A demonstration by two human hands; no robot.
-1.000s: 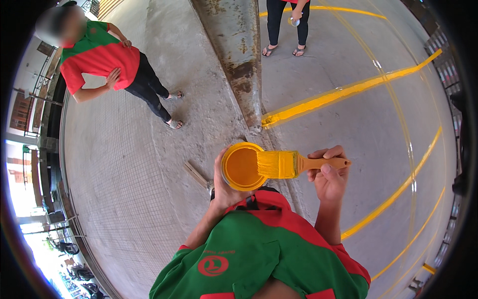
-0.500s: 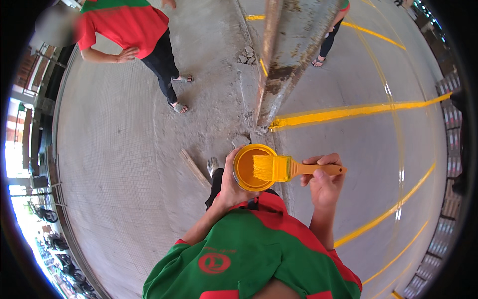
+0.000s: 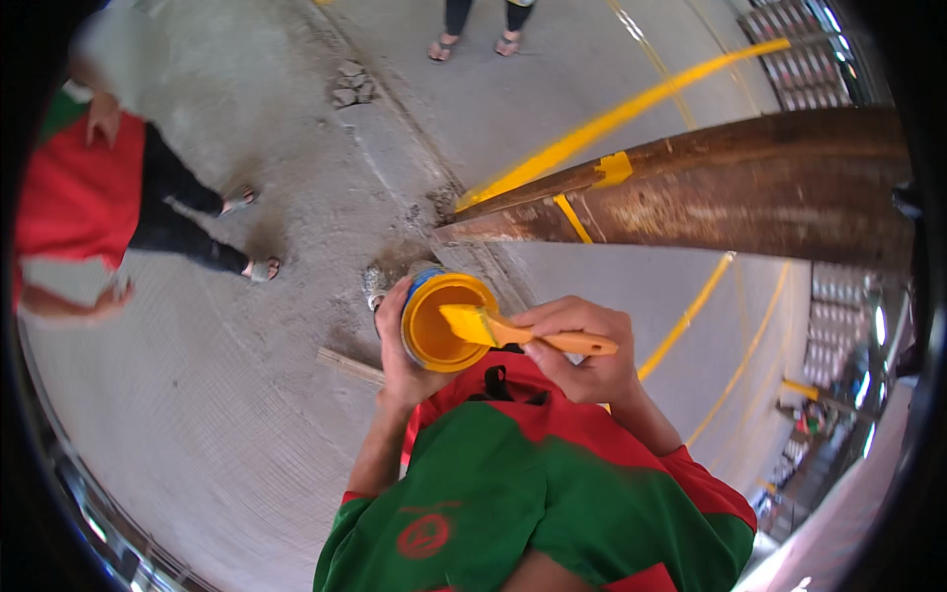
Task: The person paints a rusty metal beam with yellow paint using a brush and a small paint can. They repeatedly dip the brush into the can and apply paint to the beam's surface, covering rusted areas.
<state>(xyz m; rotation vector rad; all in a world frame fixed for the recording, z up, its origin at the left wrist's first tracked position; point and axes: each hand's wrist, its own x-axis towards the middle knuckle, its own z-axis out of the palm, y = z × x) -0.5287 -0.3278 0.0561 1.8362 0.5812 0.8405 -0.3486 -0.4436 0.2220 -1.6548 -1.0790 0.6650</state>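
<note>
Bright, even daylight falls on everything below me, and the grey concrete floor (image 3: 247, 414) looks pale, almost washed out near the top left. Shadows are soft and short: a faint dark patch lies under the feet of the person in the red shirt and black trousers (image 3: 148, 212). The open round tin of yellow paint (image 3: 439, 321) in my left hand (image 3: 395, 345) glows strongly without glare. The long rusty brown steel pipe (image 3: 750, 187) bends with the fisheye lens, and a black rim closes the picture. The top left corner is smeared and soft; my right hand (image 3: 582, 345) is sharp.
</note>
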